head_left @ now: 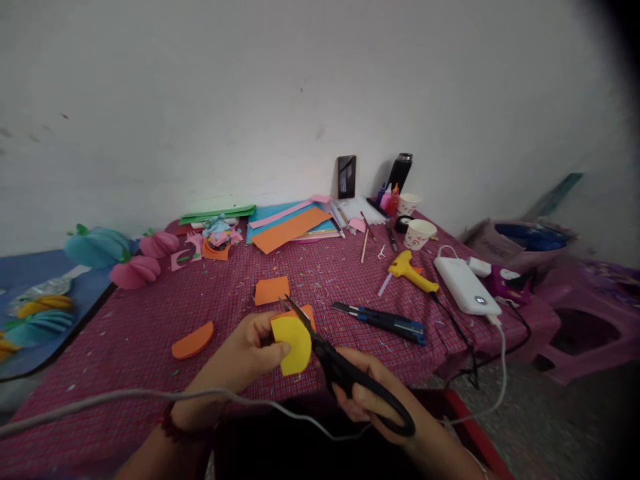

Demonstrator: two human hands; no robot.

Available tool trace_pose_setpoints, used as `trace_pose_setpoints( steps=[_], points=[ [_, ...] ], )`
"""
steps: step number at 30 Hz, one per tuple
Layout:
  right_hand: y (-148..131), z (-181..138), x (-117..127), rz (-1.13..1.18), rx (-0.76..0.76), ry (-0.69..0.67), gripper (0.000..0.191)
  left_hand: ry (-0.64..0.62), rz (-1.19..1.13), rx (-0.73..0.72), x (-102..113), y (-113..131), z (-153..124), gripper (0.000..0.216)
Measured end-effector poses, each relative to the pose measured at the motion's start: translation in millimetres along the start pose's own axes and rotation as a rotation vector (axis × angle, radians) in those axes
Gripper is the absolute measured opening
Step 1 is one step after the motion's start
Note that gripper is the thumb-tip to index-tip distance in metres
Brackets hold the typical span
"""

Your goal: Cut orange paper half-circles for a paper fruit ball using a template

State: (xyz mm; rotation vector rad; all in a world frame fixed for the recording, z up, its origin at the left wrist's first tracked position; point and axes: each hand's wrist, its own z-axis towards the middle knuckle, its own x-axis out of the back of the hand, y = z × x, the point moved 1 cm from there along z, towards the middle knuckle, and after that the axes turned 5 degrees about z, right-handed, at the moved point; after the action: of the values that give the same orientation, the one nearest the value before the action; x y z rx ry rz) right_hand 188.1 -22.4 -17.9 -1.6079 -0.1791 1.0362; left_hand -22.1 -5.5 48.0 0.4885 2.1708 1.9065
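Observation:
Pinched between the thumb and fingers of my left hand (pixel 253 350) is a yellow half-round paper (pixel 296 343), with orange paper showing behind its upper edge. My right hand (pixel 373 390) grips black scissors (pixel 345 370) by the handles. Their blades are spread and point up and left, at the rounded edge of the papers; whether they touch is hard to tell. Left of my left hand lies an orange half-round paper piece (pixel 193 341). Orange paper squares (pixel 272 291) rest on the table just beyond the blades.
A utility knife (pixel 380 321), a yellow glue gun (pixel 411 272) and a white power bank (pixel 467 287) lie at right. Paper cups (pixel 419 235) stand behind them. Folded paper pumpkins (pixel 135 271) sit at left, coloured sheets (pixel 290 230) at the back. A pale cable (pixel 225 395) crosses in front.

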Motion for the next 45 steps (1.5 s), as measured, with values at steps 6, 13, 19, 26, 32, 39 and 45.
trace_pose_setpoints(
  steps=[6, 13, 19, 26, 32, 39, 45],
  points=[
    [-1.6, -1.6, 1.4, 0.008, -0.023, -0.01, 0.047, 0.0, -0.052, -0.033, 1.4, -4.0, 1.0, 0.012],
    [-5.2, -1.5, 0.0, -0.017, -0.026, 0.003, 0.056, -0.02, -0.045, -0.044, -1.3, 8.6, 1.6, 0.013],
    [-4.8, -2.3, 2.1, -0.023, -0.033, -0.01, 0.052, -0.047, -0.058, -0.04, 0.5, 7.8, 1.2, 0.012],
    [-15.5, 0.6, 3.1, -0.17, -0.054, -0.034, 0.051, -0.043, -0.01, 0.033, 5.3, 6.4, -2.9, 0.011],
    [-26.8, 9.1, 0.3, -0.269, -0.075, -0.074, 0.048, -0.043, 0.051, 0.096, 0.3, 6.1, -4.4, 0.009],
    [-13.9, 6.0, 9.4, -0.217, -0.029, -0.04, 0.048, -0.064, 0.03, 0.093, 1.7, 6.2, -4.4, 0.011],
    [-15.4, 6.0, 9.1, -0.22, -0.032, -0.056, 0.05, -0.048, 0.05, 0.07, 4.4, 7.0, -6.3, 0.007]
  ],
)
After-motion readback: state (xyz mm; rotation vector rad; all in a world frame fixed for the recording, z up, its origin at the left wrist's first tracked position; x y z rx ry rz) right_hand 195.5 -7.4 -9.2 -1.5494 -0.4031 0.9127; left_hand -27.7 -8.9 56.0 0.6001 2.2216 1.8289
